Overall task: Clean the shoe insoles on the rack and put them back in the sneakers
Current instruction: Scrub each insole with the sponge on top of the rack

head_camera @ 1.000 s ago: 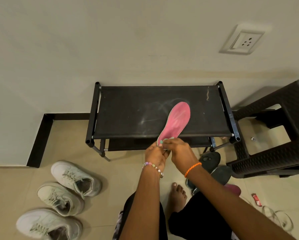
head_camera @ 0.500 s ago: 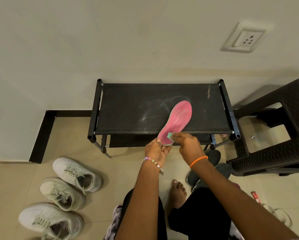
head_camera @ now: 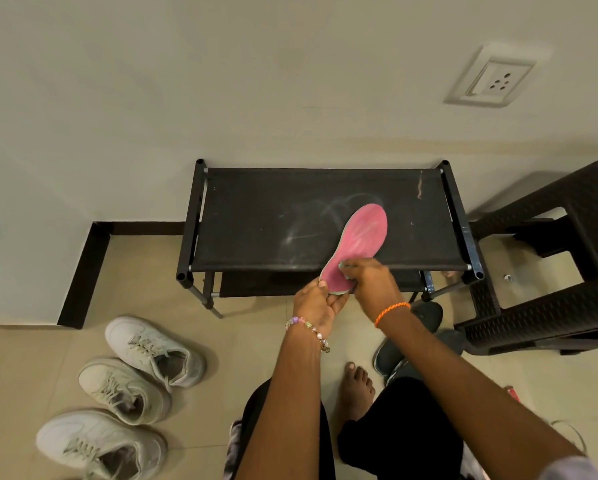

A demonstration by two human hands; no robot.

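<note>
Legs: black trousers fill the lower middle of the view, with a bare foot flat on the beige floor tiles between them.
Sneakers: 3 white lace-up sneakers lie on the floor at lower left, toes pointing up-left, side by side and close together; the nearest one is partly cut by the bottom edge.
Dark shoes: a dark pair sits on the floor just right of the right forearm, partly hidden by it.
Left hand: beaded bracelet at the wrist; fingers and thumb curled round the heel end of the insole, gripping it from below and from the left.
Right hand: orange thread band at the wrist; fingers bent down onto the heel half of the insole, pinching a small pale green piece against the pink face. What that piece is cannot be told.
Pink insole: held up over the front edge of the rack, heel toward the person, toe slanting up-right. Top face dull pink with faint pale streaks near the toe; a thin grey-green edge runs round the rim.
Shoe rack: black frame with black fabric top shelf, smeared with whitish marks; a lower shelf shows beneath.
Stool: dark woven-pattern plastic, right of the rack.
Wall socket: white, upper right on the cream wall.
</note>
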